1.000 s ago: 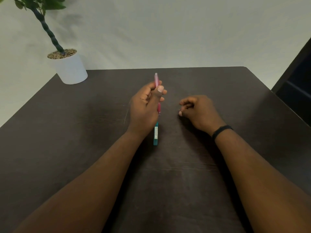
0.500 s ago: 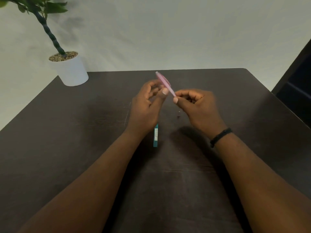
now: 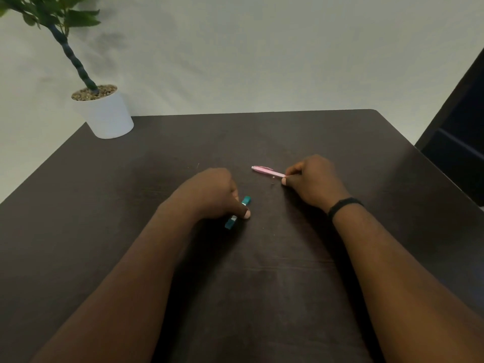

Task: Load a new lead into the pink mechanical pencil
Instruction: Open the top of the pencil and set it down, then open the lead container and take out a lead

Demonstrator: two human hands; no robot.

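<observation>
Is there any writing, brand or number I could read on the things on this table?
None can be read.
Teal lead case: a pale label patch shows under the left hand, too blurred to read.
Pink mechanical pencil, held by the right hand: no print visible.
White plant pot: plain.
Black wristband: plain.
</observation>
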